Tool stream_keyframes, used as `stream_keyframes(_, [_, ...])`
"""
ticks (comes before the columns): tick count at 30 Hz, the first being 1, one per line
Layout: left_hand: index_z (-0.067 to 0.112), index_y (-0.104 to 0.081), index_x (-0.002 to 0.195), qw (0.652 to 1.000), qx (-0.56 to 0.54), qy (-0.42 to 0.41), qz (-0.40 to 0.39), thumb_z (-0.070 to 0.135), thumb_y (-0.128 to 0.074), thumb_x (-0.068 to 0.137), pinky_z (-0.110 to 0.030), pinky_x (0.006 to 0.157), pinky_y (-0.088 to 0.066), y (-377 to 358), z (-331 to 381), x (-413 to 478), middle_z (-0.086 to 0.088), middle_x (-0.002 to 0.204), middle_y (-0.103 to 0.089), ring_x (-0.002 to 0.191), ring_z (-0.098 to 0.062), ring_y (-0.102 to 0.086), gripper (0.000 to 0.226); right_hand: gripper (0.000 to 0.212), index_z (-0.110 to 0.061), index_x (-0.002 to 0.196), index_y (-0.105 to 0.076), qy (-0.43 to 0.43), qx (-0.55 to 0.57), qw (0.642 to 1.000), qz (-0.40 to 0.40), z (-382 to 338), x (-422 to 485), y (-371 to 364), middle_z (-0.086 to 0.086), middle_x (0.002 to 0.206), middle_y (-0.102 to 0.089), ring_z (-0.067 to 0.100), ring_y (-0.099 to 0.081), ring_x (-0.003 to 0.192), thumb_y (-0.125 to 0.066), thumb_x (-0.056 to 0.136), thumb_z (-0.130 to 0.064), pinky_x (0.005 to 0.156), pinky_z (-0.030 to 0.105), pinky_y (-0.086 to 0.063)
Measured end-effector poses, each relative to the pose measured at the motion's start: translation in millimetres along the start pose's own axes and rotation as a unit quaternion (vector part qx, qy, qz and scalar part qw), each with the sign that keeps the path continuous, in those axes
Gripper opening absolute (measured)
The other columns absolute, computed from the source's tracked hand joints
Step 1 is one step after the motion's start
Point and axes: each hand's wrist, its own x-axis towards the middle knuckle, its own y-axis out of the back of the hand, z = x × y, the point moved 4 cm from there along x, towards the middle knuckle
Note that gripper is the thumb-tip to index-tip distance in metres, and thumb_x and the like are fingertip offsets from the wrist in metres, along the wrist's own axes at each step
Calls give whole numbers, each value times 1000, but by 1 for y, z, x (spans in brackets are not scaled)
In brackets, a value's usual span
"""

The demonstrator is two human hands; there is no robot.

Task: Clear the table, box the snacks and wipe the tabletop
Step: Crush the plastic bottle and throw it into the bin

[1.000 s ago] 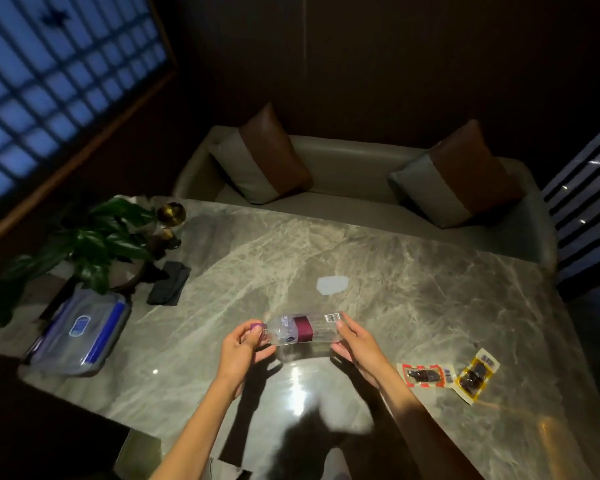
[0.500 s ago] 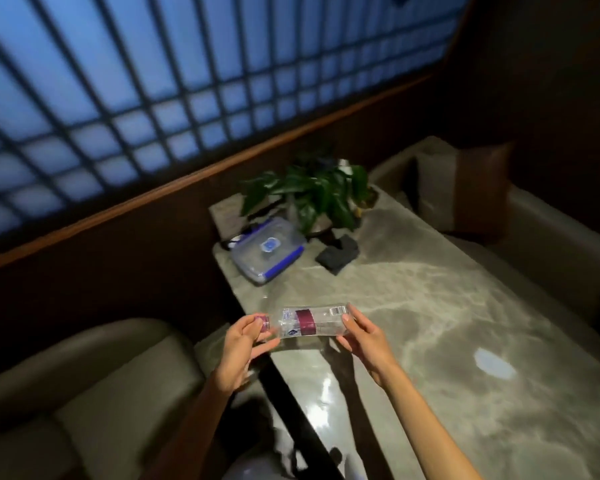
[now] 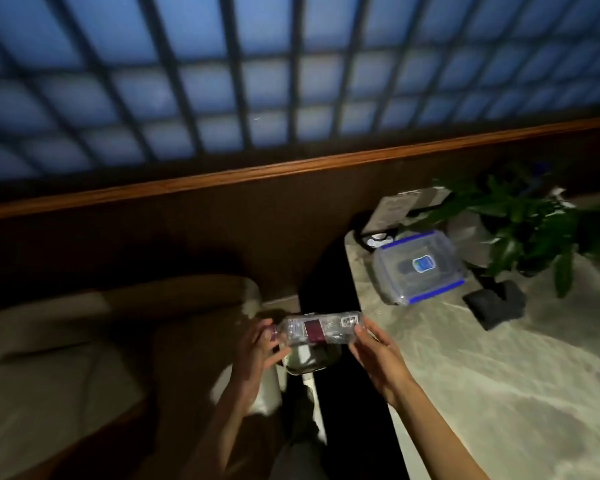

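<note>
You hold a crumpled clear plastic bottle (image 3: 321,328) with a maroon label band and a white barcode patch. Your table is a grey-green marble slab with pale veining (image 3: 499,375). On it sits a translucent lidded plastic box (image 3: 419,268) with blue clips and a blue-and-green sticker, beside a folded charcoal cloth (image 3: 495,305) and a dark green leafy plant (image 3: 523,220). The blue window grid (image 3: 257,71) has dark bars above an orange-brown wooden rail (image 3: 222,176).

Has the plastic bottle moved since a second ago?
Yes. The plastic bottle went left, from over the marble table to past its edge.
</note>
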Motion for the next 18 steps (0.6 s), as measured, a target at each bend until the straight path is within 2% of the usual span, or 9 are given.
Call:
stream_keyframes(4, [8,-56,125,997,-34,67,29,3,-46,100,-49,99,-51,27,-42,55,-18,122,-63,111,-34,-65,27,44,-8,138,-53,-49,3,998,41,39,50,1,11,130,-64,25,-57,124,-57,93,-6,110,35,-40])
stream_keyframes(7, [3,-49,134,982,-134,123,55,-9,-42,97,-51,109,-44,38,-86,101,-19,130,-60,123,-34,-59,39,42,-13,135,-54,-74,8,995,62,73,91,9,-1,109,-72,16,-64,106,-56,94,-8,93,34,-48])
stream_keyframes(9, [3,-51,124,970,-172,163,61,0,-41,101,-45,106,-45,38,-114,134,-15,119,-60,115,-30,-58,26,43,-11,137,-53,-75,23,994,81,95,118,17,3,118,-70,19,-63,112,-54,94,-5,95,37,-48])
stream_keyframes(11, [9,-59,105,960,-170,218,44,17,-46,101,-37,89,-50,30,-141,167,-9,98,-60,91,-26,-58,16,44,-10,137,-52,-76,38,991,106,118,145,29,10,132,-63,24,-58,124,-53,94,-2,104,38,-44])
stream_keyframes(12, [11,-61,101,959,-156,236,32,22,-51,97,-36,84,-52,26,-157,181,-7,95,-61,87,-23,-59,15,43,-11,136,-54,-77,33,989,120,130,157,36,11,134,-62,24,-57,125,-53,94,-2,105,38,-43])
stream_keyframes(13, [11,-63,103,960,-141,242,15,25,-55,94,-39,85,-53,24,-172,195,-10,100,-64,92,-25,-62,18,41,-12,134,-56,-80,24,987,138,140,170,43,11,132,-63,25,-57,125,-54,94,-2,104,37,-43])
stream_keyframes(15, [5,-61,120,968,-110,226,2,22,-57,96,-53,101,-51,24,-202,222,-20,121,-65,114,-36,-62,30,39,-13,131,-58,-76,-28,981,177,157,193,56,13,130,-64,27,-59,122,-56,93,-6,104,39,-46])
stream_keyframes(16, [2,-57,129,971,-98,216,5,18,-55,98,-57,107,-46,25,-215,232,-23,128,-61,118,-39,-59,35,38,-13,131,-58,-79,-65,978,184,164,202,62,15,129,-63,25,-63,116,-56,94,-7,100,38,-50])
stream_keyframes(18, [-3,-51,136,970,-87,228,10,11,-52,99,-57,113,-40,26,-239,252,-29,135,-55,115,-37,-54,40,30,-12,125,-60,-94,-142,969,177,175,221,70,17,115,-65,14,-69,86,-54,96,-12,73,25,-58])
